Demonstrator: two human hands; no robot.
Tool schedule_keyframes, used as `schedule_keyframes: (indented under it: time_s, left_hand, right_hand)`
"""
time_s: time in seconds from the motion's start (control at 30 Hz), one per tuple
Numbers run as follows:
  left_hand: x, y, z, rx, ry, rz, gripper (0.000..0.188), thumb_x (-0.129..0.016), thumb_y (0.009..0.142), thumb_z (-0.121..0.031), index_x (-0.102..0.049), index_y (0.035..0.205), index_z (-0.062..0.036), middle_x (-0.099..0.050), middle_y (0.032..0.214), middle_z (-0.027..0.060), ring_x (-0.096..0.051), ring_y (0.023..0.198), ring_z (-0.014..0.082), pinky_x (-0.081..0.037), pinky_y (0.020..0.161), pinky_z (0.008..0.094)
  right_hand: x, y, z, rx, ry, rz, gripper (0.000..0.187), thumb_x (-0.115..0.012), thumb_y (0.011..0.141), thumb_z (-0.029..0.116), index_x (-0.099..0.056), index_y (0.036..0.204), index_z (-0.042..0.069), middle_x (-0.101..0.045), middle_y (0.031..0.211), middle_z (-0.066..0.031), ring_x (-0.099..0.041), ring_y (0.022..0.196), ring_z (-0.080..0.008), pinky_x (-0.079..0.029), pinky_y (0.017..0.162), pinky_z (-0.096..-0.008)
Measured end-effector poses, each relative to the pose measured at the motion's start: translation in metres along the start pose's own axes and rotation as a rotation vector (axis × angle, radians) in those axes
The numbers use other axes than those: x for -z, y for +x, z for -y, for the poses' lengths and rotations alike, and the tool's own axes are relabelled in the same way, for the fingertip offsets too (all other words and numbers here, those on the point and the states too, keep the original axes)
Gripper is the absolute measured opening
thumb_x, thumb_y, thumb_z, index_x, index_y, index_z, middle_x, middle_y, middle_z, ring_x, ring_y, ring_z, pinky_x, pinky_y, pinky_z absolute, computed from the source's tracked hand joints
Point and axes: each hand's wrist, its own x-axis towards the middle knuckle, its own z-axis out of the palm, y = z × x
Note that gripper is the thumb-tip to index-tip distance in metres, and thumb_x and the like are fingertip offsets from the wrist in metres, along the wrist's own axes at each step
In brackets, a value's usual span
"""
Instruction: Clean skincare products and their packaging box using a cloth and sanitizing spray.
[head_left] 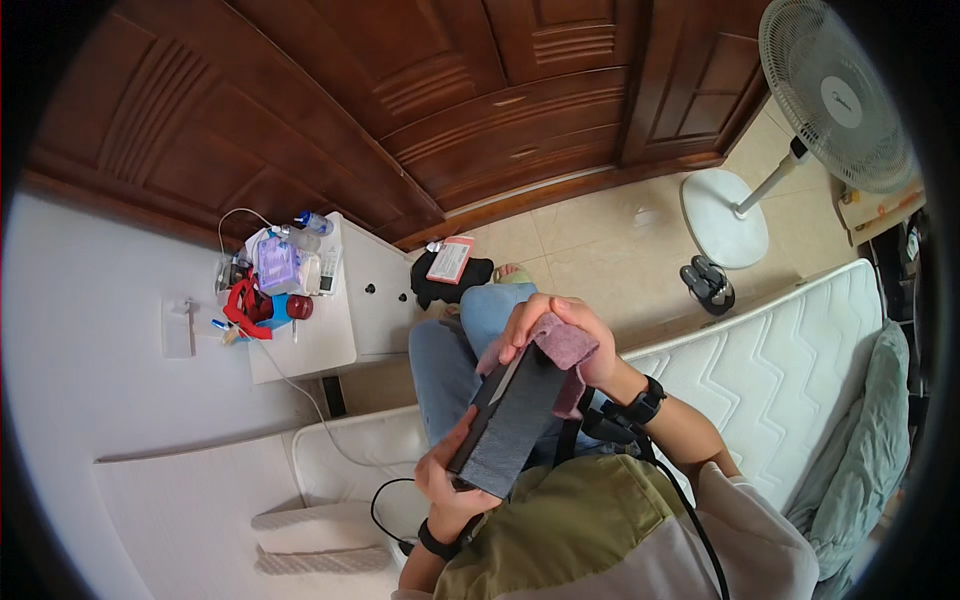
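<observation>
A dark rectangular box (508, 440) with a grey textured face is held slantwise above my lap; its exact kind cannot be made out. My left hand (450, 480) grips its lower end, with the fingers along the side edge. At the upper end, my right hand (585, 335) is closed round a pink cloth (567, 345). The cloth is folded over that end of the box, and a flap of it hangs down on the right. Some of the right fingers reach over the box's far edge. The underside of the box is hidden.
To the left, a white bedside cabinet (310, 350) bears bottles, a purple pack (280, 262) and a red strap. A standing fan (840, 100) is at far right, near dark sandals (707, 283). A bare mattress (750, 380) lies right; brown wardrobes (450, 60) stand ahead.
</observation>
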Motion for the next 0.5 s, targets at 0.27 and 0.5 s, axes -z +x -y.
schedule_keyframes:
  time_s: [0.27, 0.5]
  left_hand:
    - [-0.014, -0.010, 0.005, -0.046, 0.048, -0.066, 0.049, -0.074, 0.071, -0.011, -0.053, 0.108, 0.0129, -0.068, 0.103, 0.0305, -0.072, 0.089, 0.0324, -0.058, 0.077, 0.0341]
    - [0.001, -0.036, 0.009, 0.208, -0.066, 0.204, 0.025, -0.063, 0.089, -0.009, -0.065, 0.106, 0.0082, -0.069, 0.107, 0.0161, -0.063, 0.104, 0.0275, -0.044, 0.096, 0.0352]
  right_hand:
    - [0.009, -0.002, 0.006, -0.078, 0.062, -0.035, 0.048, -0.035, 0.100, 0.034, -0.062, 0.086, -0.003, -0.066, 0.086, -0.0220, -0.063, 0.087, -0.0302, -0.048, 0.088, -0.0391]
    - [0.071, -0.057, -0.100, 0.002, -0.436, -0.145, 0.028, -0.052, 0.095, 0.023, -0.061, 0.096, -0.003, -0.065, 0.096, -0.0164, -0.064, 0.088, -0.0283, -0.051, 0.083, -0.0362]
